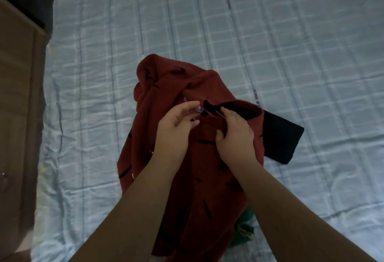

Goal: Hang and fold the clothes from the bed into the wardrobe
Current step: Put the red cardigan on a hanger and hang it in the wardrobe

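A dark red garment (170, 87) with small black marks and a black cuff (280, 139) lies bunched on the bed (270, 43). A purple hanger (196, 110) pokes out at its black collar (209, 106); most of the hanger is hidden in the cloth. My left hand (176, 124) pinches the hanger near the collar. My right hand (234, 135) grips the red cloth and collar edge just to the right of it.
The bed wears a pale blue checked sheet with wide free room beyond and to the right. A brown wooden cabinet (16, 95) stands along the left edge. A green garment (245, 230) peeks out under the red one near my right forearm.
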A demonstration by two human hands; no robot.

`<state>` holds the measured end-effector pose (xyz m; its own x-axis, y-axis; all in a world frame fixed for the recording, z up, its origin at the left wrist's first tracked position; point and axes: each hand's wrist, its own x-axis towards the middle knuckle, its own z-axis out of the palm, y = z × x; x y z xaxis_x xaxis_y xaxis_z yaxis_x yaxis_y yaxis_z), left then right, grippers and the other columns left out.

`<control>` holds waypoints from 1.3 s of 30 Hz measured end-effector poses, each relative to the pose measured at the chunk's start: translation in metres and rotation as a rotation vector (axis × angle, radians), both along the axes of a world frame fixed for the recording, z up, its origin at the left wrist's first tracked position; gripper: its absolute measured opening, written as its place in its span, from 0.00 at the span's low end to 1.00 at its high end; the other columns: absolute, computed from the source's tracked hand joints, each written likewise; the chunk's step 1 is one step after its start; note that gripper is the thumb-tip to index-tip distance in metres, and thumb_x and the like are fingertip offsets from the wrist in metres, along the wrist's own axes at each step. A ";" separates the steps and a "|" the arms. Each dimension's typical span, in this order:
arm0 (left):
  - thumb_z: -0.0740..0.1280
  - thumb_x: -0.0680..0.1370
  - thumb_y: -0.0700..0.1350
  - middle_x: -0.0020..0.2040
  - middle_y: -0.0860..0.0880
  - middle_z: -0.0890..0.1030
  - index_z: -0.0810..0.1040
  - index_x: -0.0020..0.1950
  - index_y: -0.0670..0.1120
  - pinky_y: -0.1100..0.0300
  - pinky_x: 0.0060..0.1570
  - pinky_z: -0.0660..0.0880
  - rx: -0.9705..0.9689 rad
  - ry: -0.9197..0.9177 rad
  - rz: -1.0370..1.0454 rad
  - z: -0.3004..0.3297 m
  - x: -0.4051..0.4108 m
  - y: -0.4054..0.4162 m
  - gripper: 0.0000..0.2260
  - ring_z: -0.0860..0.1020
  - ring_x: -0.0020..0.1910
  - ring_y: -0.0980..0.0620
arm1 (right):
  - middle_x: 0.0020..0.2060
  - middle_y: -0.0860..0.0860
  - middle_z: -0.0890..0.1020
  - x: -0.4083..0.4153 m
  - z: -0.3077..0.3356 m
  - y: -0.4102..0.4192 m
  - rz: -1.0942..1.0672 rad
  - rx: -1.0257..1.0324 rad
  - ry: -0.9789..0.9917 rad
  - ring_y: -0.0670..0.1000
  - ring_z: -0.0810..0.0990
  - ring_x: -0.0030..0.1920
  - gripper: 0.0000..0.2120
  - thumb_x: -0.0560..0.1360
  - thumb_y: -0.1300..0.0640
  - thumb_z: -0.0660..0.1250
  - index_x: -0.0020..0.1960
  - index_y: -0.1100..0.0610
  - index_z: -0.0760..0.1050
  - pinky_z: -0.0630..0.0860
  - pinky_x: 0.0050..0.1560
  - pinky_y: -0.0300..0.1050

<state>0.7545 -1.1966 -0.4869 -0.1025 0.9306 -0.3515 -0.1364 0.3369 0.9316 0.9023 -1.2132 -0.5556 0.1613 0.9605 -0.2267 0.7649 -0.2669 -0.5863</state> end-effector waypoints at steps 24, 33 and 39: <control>0.57 0.73 0.25 0.46 0.47 0.83 0.80 0.44 0.49 0.60 0.44 0.77 -0.095 0.191 0.002 -0.046 0.051 0.019 0.21 0.83 0.43 0.52 | 0.43 0.49 0.79 0.112 -0.032 0.072 -0.213 -0.293 -0.227 0.57 0.78 0.49 0.09 0.81 0.51 0.56 0.50 0.49 0.74 0.68 0.59 0.55; 0.57 0.73 0.26 0.47 0.49 0.81 0.79 0.45 0.49 0.59 0.43 0.78 -0.123 0.210 -0.048 -0.055 0.064 0.010 0.20 0.82 0.42 0.53 | 0.66 0.57 0.72 0.126 -0.048 0.023 -0.490 -0.061 0.177 0.56 0.74 0.64 0.22 0.79 0.52 0.65 0.70 0.56 0.68 0.71 0.61 0.49; 0.58 0.74 0.27 0.47 0.48 0.82 0.79 0.45 0.49 0.57 0.44 0.78 -0.139 0.218 -0.081 -0.048 0.066 0.003 0.19 0.82 0.42 0.53 | 0.53 0.61 0.80 0.118 -0.052 -0.016 -0.436 -0.382 0.185 0.62 0.79 0.50 0.17 0.82 0.51 0.58 0.66 0.60 0.67 0.72 0.49 0.51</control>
<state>0.8203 -1.1931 -0.5344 -0.1164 0.8832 -0.4543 0.0949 0.4652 0.8801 1.0205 -1.2287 -0.6074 0.4468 0.6600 -0.6039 0.4320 -0.7503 -0.5003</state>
